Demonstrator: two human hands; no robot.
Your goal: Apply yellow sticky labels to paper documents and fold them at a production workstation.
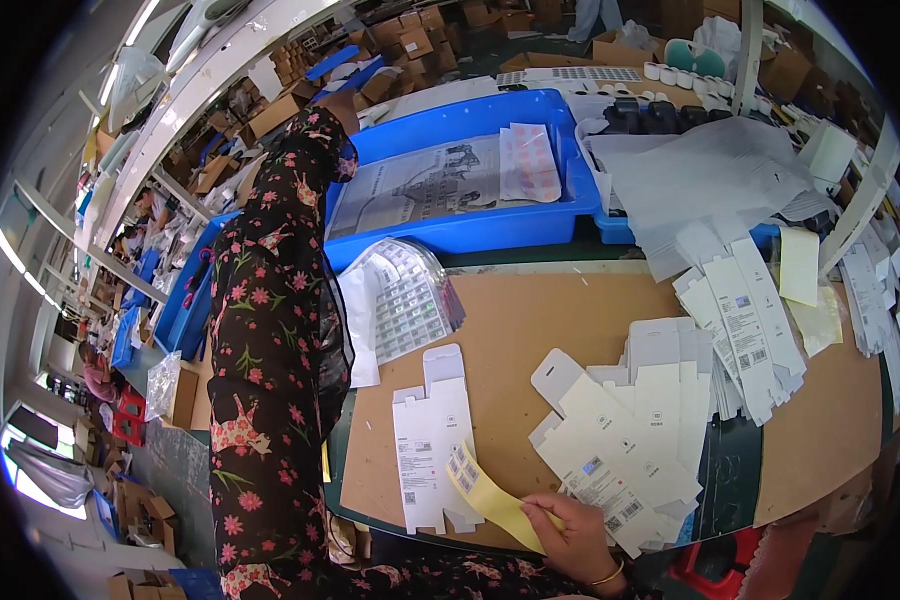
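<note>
My right hand [576,543], with a bracelet at the wrist, pinches a yellow strip of labels [495,497] near the front edge of the work surface. The strip's far end lies over a flat white carton [430,440]. My left arm, in a dark floral sleeve, stretches forward past the left side of the blue tray [450,232]. Only a little of my left hand [342,108] shows beyond the cuff, by the tray's far left corner, and its fingers cannot be made out. Right of the strip lies a fanned pile of flat white cartons [630,425].
Sheets of small stickers [410,300] lie beside my left sleeve. More folded cartons [740,320] are stacked at the right, below translucent plastic sheeting [700,185]. Printed paper and a pink-marked sheet [529,163] lie in the tray. White rolls [685,82] stand behind.
</note>
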